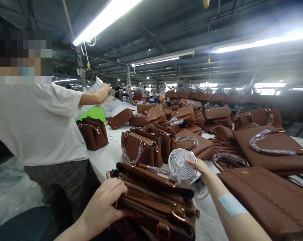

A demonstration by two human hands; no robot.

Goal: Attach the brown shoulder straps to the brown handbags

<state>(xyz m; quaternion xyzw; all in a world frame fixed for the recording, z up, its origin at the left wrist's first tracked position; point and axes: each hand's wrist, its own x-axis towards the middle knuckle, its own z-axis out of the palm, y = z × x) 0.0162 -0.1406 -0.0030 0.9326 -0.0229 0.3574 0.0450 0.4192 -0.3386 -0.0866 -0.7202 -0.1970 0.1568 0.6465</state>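
A brown handbag (151, 201) with gold buckles and a zip lies right in front of me, its top facing up. The fingers of my left hand (106, 201) are closed over the bag's left end, thumb on the near side. Beyond the bag's far right corner, my right hand (198, 166) grips the edge of a small white fan (180, 163) with a round grille. The fan's base shows below that hand. Just behind the near bag stands another brown handbag (141, 147), its handles wrapped in clear plastic.
A co-worker in a white shirt (38, 124) stands at the left, one arm stretched over the white table (101, 164). Many brown handbags (188, 113) are heaped across the table. Large flat brown bags (269, 197) lie at the right. A green sheet (94, 113) is behind one bag.
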